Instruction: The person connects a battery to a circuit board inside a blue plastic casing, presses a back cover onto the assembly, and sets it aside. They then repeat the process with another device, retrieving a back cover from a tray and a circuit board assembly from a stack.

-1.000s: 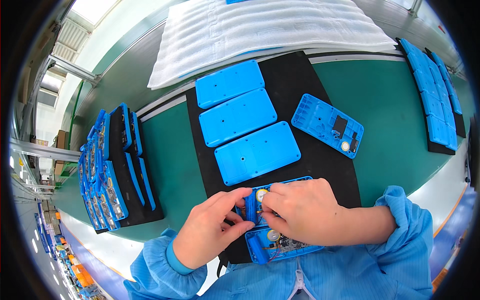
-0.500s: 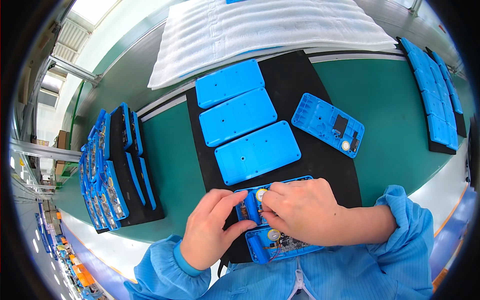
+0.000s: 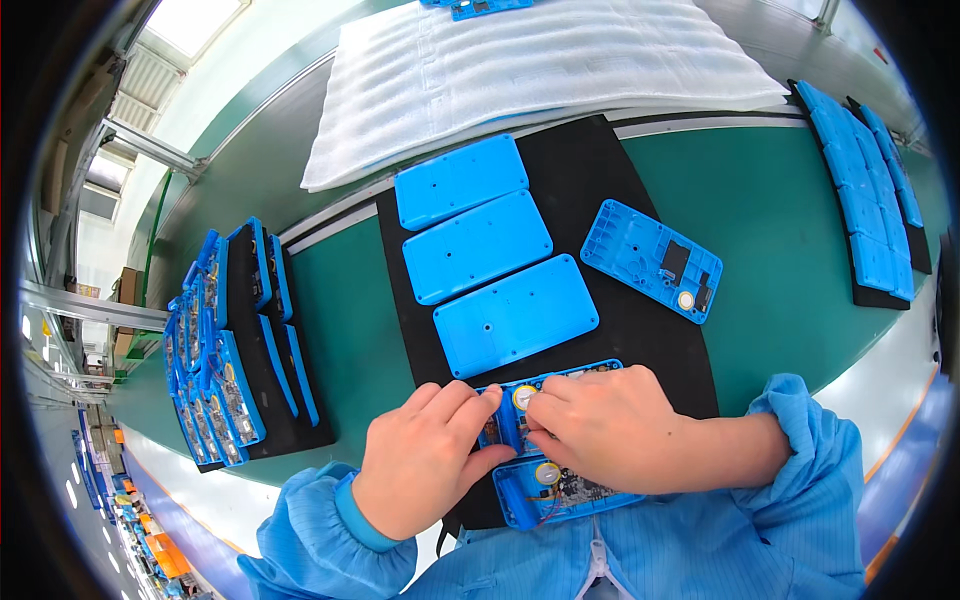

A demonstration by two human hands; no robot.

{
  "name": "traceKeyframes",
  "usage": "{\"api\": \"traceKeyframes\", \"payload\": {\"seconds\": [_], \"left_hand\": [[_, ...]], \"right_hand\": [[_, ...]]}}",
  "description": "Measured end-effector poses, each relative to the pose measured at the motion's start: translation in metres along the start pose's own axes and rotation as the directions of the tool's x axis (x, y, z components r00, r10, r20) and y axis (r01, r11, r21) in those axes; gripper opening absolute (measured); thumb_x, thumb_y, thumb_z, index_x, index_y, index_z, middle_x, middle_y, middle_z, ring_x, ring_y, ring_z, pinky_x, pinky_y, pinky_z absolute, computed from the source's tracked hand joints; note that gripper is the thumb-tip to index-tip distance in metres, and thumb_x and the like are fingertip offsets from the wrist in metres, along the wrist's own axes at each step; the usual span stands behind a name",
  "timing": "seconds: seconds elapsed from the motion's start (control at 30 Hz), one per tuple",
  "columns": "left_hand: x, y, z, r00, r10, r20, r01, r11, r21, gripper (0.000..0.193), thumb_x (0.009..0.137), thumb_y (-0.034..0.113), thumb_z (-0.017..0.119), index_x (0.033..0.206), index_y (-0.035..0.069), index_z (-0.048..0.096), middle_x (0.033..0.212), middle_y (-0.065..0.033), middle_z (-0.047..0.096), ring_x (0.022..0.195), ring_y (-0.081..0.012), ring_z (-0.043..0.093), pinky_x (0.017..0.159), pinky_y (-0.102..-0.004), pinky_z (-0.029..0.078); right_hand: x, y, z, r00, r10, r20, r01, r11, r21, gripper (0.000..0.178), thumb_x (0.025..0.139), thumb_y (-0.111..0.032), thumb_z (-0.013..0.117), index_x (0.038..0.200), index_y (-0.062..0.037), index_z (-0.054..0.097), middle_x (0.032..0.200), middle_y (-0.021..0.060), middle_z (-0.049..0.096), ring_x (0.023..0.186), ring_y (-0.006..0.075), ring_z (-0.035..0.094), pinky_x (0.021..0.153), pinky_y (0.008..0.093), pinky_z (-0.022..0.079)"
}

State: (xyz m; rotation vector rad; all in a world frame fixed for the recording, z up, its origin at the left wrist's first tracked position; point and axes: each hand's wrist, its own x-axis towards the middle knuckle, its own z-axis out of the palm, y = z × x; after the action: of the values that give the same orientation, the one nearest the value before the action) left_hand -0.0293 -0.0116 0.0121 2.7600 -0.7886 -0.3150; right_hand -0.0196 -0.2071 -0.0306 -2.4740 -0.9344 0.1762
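Two open blue plastic casing halves with circuit boards in them lie one behind the other in front of me. The farther casing point(image 3: 600, 368) is under both my hands. A blue cylinder point(image 3: 511, 428), like a battery cell, lies across its left part, with a round coin cell point(image 3: 524, 397) beside it. My left hand point(image 3: 425, 460) grips this casing's left end, forefinger at the far side and thumb at the near side. My right hand point(image 3: 615, 430) is closed in a pinch just right of the cylinder; its fingertips hide what they hold. The nearer casing point(image 3: 515, 500) carries another cylinder, coin cell and thin wires.
Three blue covers point(image 3: 515, 315) lie face down in a column on a black mat point(image 3: 640, 350). Right of them is a ribbed blue shell point(image 3: 652, 260). Loaded racks of casings point(image 3: 235, 380) stand left, blue panels point(image 3: 870, 200) right. White foam sheeting point(image 3: 540, 70) lies at the back.
My view has tilted slightly, so the covers and mat sit a little lower. Both hands stay at the farther casing, with the right fingertips still pinched near the coin cell.
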Motion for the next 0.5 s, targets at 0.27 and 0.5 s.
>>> {"api": "traceKeyframes", "payload": {"seconds": [0.27,0.5], "left_hand": [[-0.013,0.001,0.002,0.993,-0.117,-0.030,0.109,0.977,-0.185,0.051,0.070,0.024,0.077,0.114,0.008,0.057,0.094,-0.0051,0.057,0.080,-0.0222,0.059,0.064,-0.0326,0.049],[-0.014,-0.002,0.000,0.993,-0.121,0.011,0.120,0.963,-0.240,0.051,0.071,0.025,0.077,0.116,0.010,0.056,0.096,-0.0060,0.058,0.082,-0.0237,0.060,0.065,-0.0333,0.050]], "right_hand": [[-0.018,0.065,-0.059,0.865,0.390,-0.315,-0.401,0.915,0.032,0.035,0.079,-0.040,0.067,0.101,-0.0123,0.063,0.097,0.0060,0.058,0.073,0.0255,0.064,0.061,0.0369,0.051],[-0.038,0.085,-0.060,0.796,0.553,-0.248,-0.590,0.800,-0.108,0.064,0.072,-0.052,0.071,0.114,-0.0059,0.058,0.108,0.0100,0.055,0.084,0.0292,0.064,0.071,0.0393,0.051]]}}
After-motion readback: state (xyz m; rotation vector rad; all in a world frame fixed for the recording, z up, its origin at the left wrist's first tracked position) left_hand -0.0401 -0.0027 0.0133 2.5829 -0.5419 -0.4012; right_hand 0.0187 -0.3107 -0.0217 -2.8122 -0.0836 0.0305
